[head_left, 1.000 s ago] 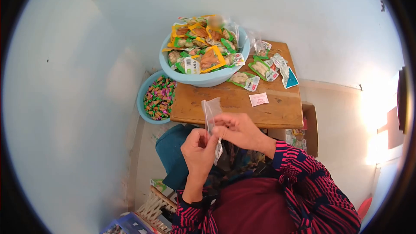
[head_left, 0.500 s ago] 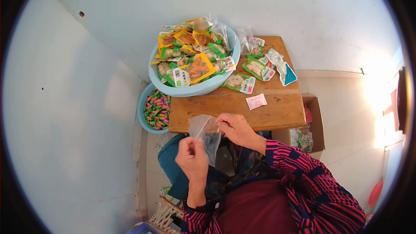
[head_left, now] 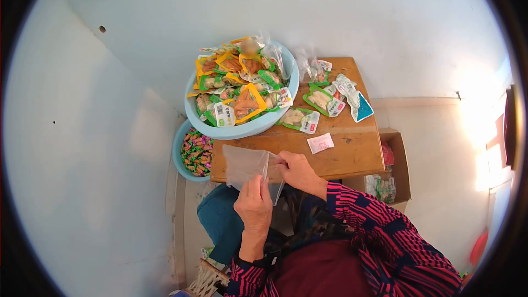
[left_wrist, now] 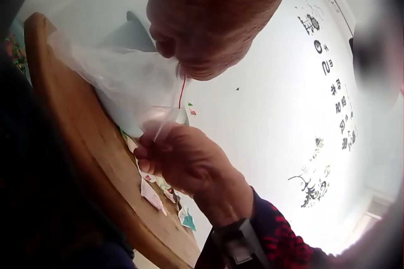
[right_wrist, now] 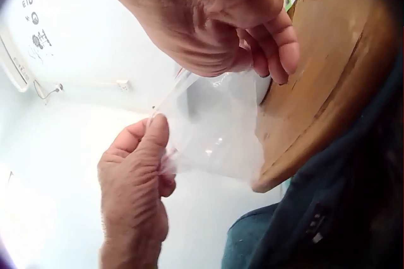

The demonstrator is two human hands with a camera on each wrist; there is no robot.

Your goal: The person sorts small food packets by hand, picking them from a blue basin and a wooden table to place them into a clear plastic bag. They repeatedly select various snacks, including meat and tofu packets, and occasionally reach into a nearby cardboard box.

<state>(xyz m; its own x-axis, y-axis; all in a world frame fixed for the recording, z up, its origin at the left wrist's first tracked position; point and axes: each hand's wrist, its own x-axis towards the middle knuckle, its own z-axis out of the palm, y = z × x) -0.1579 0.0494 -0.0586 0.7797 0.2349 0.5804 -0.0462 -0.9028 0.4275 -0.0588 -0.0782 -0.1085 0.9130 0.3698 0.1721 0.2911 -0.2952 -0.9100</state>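
A clear plastic zip bag (head_left: 242, 166) is stretched between both hands above the table's front edge, its body spread out to the left. My left hand (head_left: 254, 208) pinches one side of the mouth, thumb against fingers. At the opposite side my right hand (head_left: 301, 174) grips the bag's edge with curled fingers. A red line runs along the mouth of the bag (right_wrist: 221, 130), seen in both wrist views. Nothing shows inside the thin film. A pink-and-white sachet (head_left: 320, 143) lies on the wooden table (head_left: 352, 157) just beyond the right hand.
A light blue basin (head_left: 242, 131) heaped with yellow- and green-edged food packets stands at the table's back left. Several packets (head_left: 324, 100) lie to its right. A lower basin (head_left: 177, 157) holds small wrapped pieces. An open cardboard box (head_left: 402, 168) sits on the floor at right.
The bag, narrow and upright between close hands a second ago, has been opened out and now spreads wide to the left. The hands have shifted their grips along its mouth.
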